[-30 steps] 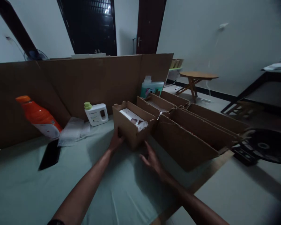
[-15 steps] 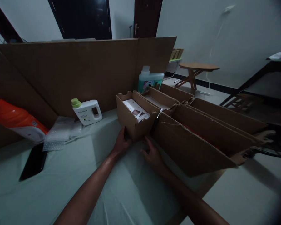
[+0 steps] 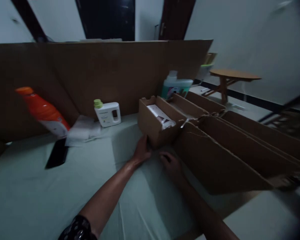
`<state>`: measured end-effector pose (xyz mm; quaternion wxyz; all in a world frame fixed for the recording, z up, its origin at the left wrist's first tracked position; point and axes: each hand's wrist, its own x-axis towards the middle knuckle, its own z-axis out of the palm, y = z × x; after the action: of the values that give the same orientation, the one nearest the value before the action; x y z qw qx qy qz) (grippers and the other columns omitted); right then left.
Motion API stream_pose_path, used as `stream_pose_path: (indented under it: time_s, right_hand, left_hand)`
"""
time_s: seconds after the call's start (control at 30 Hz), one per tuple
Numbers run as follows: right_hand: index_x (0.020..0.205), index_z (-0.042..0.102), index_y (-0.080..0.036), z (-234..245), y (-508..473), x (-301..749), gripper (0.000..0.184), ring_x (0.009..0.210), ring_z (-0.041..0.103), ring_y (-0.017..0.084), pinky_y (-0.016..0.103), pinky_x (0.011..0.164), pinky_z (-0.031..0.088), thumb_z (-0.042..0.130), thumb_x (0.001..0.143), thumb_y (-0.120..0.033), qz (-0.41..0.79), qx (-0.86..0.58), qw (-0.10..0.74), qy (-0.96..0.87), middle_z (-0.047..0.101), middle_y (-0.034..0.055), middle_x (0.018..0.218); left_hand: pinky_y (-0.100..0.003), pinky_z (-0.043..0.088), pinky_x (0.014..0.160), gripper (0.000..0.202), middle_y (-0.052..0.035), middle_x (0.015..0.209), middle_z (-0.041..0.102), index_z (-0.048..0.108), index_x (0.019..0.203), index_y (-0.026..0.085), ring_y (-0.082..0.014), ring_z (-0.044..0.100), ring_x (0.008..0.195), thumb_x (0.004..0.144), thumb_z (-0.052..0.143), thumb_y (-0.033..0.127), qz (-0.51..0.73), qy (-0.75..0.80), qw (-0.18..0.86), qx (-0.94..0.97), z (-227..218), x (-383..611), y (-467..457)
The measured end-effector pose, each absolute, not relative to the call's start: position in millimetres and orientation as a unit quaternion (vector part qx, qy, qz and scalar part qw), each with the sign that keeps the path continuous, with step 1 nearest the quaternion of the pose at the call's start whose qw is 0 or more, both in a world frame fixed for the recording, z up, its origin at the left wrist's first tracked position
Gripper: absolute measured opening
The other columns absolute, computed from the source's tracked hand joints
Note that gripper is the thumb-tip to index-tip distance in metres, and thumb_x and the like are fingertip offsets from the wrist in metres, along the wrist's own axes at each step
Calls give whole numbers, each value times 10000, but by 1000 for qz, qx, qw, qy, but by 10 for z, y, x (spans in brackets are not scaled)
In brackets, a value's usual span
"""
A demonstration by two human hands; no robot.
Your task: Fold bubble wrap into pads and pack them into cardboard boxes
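A small cardboard box (image 3: 148, 128) stands on the cloth-covered surface, holding a white packet with dark pictures (image 3: 160, 115) and some clear plastic wrap. My left hand (image 3: 141, 151) lies against the box's lower near corner, its fingers along the side and its thumb stretched to the right. Just right of that corner, my right hand (image 3: 173, 165) is low over the cloth and apart from the box. Its fingers are loosely bent, with a gap between thumb and forefinger and nothing visible in them. A long cardboard box (image 3: 215, 163) stands to its right.
More open cardboard compartments (image 3: 190, 103) adjoin at the back right, by a teal bottle (image 3: 177, 88). Leftward are a white jug with green cap (image 3: 108, 115), bubble wrap (image 3: 81, 130), an orange bottle (image 3: 46, 113) and a black phone (image 3: 57, 153). A cardboard screen (image 3: 110, 73) stands behind.
The view has turned left, so everything appears farther right. My left hand stays against the box corner. My right hand has drawn slightly away from the box, with its fingers more bent.
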<state>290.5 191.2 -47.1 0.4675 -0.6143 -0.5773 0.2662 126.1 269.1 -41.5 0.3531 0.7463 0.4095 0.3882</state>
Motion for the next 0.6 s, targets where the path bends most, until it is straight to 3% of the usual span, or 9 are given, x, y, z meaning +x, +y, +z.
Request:
stream_pose_path:
  time_s: [0.1,0.2,0.27,0.4,0.5,0.6]
  right_hand:
    - [873,730,-215,-429,1928,2939,312,920,709,277,425,870,555,552,759,-444,268,-605,456,-594,776,95,948]
    - [898,726,-219,-465,2018,3008,350,925,714,287,429,858,561,550,762,-489,251,-614,424,-616,777,101,961]
    - [936,726,-228,-517,2091,3031,393,937,720,282,423,855,569,506,785,-517,218,-611,392,-652,777,96,993]
    - [1003,737,-199,-620,2095,2930,440,1078,690,343,532,984,520,468,831,-502,115,-530,313,-780,745,149,1150]
    - [1114,735,-188,-717,1913,2720,444,1136,671,368,557,965,533,456,879,-441,48,-476,254,-840,707,180,1242]
    - [1231,707,-251,-841,1645,2418,436,1143,680,342,498,827,602,454,910,-402,13,-420,206,-884,677,128,1325]
  left_hand:
    - [-541,244,1227,858,-249,1579,339,352,1479,55,-395,283,1482,689,662,178,355,456,300,759,-373,1212,2419]
    - [-554,223,1225,700,-239,1541,416,493,1404,75,-388,343,1452,763,683,281,305,462,241,797,-308,1043,2041]
    - [-650,166,1202,593,-227,1555,404,532,1383,116,-397,319,1466,885,592,433,227,446,172,849,-254,860,1734]
    - [-738,144,1152,676,-189,1601,356,434,1476,185,-391,249,1509,968,365,624,130,415,119,893,-178,436,1064]
    - [-717,201,1149,628,-160,1619,340,436,1489,204,-385,210,1527,986,336,566,110,384,128,908,-160,197,609]
    - [-569,396,1098,476,-55,1599,402,552,1406,304,-310,280,1514,960,459,440,110,386,238,885,-134,19,264]
